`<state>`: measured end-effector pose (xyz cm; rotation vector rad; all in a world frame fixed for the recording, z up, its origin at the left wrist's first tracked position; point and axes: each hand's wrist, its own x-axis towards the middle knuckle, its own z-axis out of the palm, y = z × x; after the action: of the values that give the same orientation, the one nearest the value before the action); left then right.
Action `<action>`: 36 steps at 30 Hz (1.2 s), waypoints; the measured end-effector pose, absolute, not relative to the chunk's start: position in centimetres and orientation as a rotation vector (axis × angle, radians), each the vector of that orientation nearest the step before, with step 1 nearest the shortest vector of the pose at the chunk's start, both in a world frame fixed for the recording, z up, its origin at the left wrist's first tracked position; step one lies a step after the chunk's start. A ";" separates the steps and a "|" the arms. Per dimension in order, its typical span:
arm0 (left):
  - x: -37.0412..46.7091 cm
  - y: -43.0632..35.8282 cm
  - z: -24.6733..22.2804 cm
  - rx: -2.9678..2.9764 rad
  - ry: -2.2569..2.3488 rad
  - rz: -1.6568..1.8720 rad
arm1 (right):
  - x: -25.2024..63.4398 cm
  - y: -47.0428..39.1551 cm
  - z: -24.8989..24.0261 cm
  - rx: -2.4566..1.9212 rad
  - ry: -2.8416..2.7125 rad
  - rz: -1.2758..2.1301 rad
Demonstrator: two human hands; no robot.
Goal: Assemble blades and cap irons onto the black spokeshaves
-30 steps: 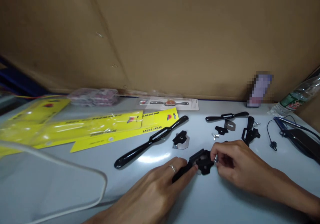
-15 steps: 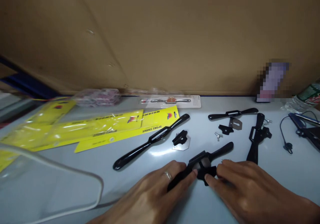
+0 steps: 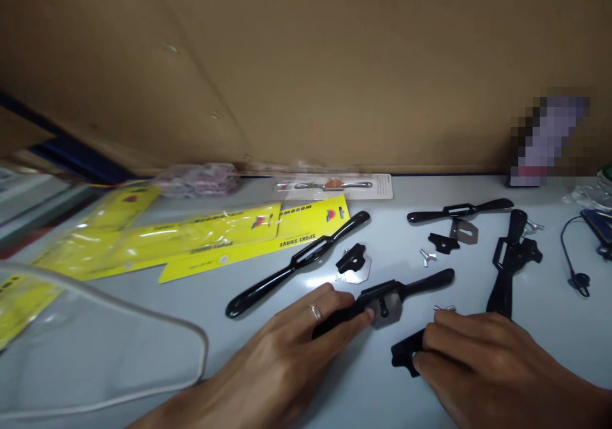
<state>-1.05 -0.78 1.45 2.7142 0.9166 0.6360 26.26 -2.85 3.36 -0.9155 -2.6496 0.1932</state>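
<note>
My left hand, with a ring on one finger, is closed round the left handle of a black spoke shave. A metal blade lies on the middle of that tool, and my left thumb touches its edge. My right hand pinches a black cap plate just below and to the right of the blade, apart from the tool. A silver wing screw shows just above my right fingers. Behind my left hand lies another spoke shave body, beside a cap plate on a blade.
Two more spoke shaves lie at the right with loose parts. Yellow cards in clear plastic cover the left. A white cable loops at the front left. A packaged tool and a blurred-out device stand at the back.
My right hand has drawn the cap plate down and to the right, off the blade, which now shows openly. My left hand still holds the spoke shave. The view has shifted slightly.
</note>
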 end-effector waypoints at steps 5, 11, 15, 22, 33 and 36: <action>-1.3 -0.9 1.1 2.702 0.910 0.611 | 26.2 -2.9 2.9 -0.942 -2.631 0.148; -1.6 -1.0 0.8 2.718 0.909 0.601 | 26.4 -2.9 2.9 -0.920 -2.650 0.184; -1.6 -1.0 1.3 2.728 0.902 0.580 | 26.6 -2.6 3.6 -0.934 -2.628 0.201; -1.7 -0.7 1.6 2.707 0.935 0.571 | 27.8 -1.2 4.6 -1.058 -2.476 0.028; -0.8 -0.3 2.1 2.690 0.906 0.663 | 27.6 -0.6 4.4 -1.076 -2.445 -0.130; -0.8 -0.6 1.8 2.736 0.897 0.660 | 26.7 -0.4 3.8 -1.095 -2.423 -0.139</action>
<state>-0.83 -0.62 1.75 2.7362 0.8970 0.6600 26.73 -0.37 3.77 -1.0949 -2.4225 -0.1392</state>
